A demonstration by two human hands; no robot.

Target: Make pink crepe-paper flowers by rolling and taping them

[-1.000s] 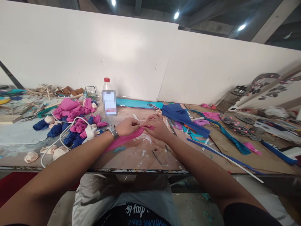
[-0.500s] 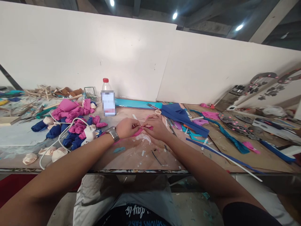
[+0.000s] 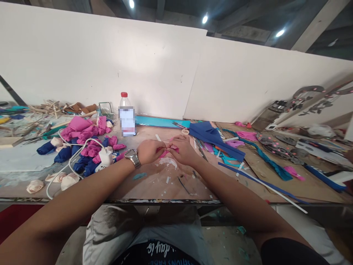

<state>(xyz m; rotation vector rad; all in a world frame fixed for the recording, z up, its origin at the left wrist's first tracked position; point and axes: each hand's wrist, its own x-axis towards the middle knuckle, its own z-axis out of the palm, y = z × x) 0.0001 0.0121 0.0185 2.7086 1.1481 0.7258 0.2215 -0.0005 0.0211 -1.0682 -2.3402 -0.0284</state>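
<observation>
Left hand (image 3: 150, 151) and right hand (image 3: 184, 150): pinching one pink cloth (image 3: 163, 154), mostly hidden, probably unfinished. Cloth bundles (image 3: 91, 148): piled, judged done.

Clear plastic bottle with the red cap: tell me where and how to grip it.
The clear plastic bottle is probably best gripped around its shoulder, just below the red cap, from above: it stands upright, top exposed, while a pixelated patch hides its lower front.

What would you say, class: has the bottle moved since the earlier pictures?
No: the bottle has shifted neither left nor right against the wall.
</observation>
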